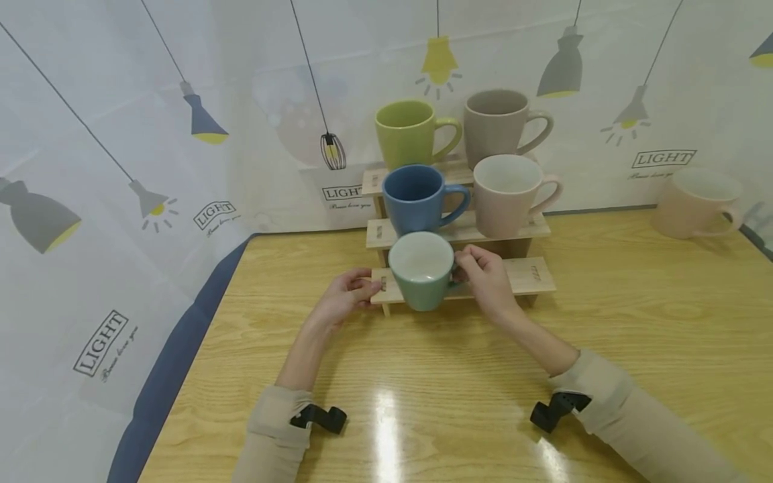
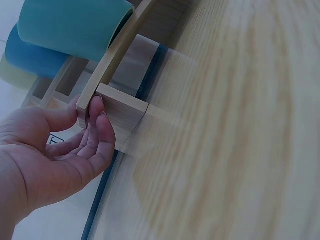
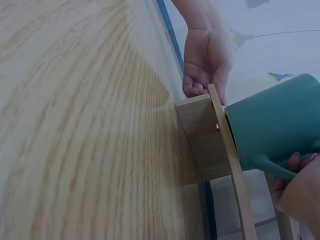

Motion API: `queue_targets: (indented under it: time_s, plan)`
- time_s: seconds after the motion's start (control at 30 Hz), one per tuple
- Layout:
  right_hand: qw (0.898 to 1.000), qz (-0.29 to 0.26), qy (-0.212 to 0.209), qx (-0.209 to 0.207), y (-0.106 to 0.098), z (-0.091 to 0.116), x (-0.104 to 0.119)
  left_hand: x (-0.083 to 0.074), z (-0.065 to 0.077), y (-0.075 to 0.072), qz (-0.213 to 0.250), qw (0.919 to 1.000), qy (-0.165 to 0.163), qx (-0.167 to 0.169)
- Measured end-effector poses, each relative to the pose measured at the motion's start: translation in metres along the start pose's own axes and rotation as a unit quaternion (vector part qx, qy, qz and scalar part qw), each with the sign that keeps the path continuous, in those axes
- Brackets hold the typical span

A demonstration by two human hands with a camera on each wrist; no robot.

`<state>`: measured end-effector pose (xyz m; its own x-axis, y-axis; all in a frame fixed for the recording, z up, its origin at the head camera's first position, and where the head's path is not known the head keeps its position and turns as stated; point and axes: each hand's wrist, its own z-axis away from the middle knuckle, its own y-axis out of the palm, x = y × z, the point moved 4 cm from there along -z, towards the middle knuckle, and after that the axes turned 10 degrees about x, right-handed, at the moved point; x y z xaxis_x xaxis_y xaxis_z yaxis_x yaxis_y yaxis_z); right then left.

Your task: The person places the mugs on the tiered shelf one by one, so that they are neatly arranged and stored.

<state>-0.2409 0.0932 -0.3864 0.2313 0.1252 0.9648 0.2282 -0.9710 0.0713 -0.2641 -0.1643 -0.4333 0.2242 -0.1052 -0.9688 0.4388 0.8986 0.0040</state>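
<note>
A green mug [image 1: 423, 285] with a pale inside is on the lowest step of a three-tier wooden rack [image 1: 531, 275], toward its left half. My right hand [image 1: 488, 282] grips the mug's handle, which points right. My left hand [image 2: 65, 155] pinches the left end of that lowest board, thumb on top and fingers beneath. In the right wrist view the mug's base [image 3: 232, 137] is right at the board's surface. On the middle step stand a blue mug [image 1: 417, 201] and a pale pink mug [image 1: 507, 198]; a lime green mug [image 1: 406, 137] and a taupe mug [image 1: 495, 127] stand on top.
Another pinkish mug [image 1: 694, 204] sits on the wooden table [image 1: 338, 402] at the back right, its handle to the right. Behind the rack hangs a white cloth [image 1: 272, 121] printed with lamps. Black wrist cameras [image 1: 320, 417] are strapped to both sleeves.
</note>
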Motion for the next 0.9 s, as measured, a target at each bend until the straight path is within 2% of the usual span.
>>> queue_targets:
  time_s: [0.13,0.3,0.67,0.9]
  plan:
    - [1.0,0.008,0.007,0.017,-0.002,0.001,0.002,0.001,0.0,-0.001,0.003,1.0,-0.002,0.0]
    - [0.998,0.056,0.024,0.034,-0.008,0.001,0.003,0.001,0.0,-0.001,0.003,1.0,0.0,0.0]
    - [0.992,0.099,0.011,0.08,-0.02,0.0,0.008,0.003,-0.002,-0.001,0.007,1.0,-0.005,-0.003]
    - [0.989,0.115,-0.001,0.091,-0.034,0.003,0.011,0.003,-0.003,-0.002,0.007,1.0,-0.004,-0.004]
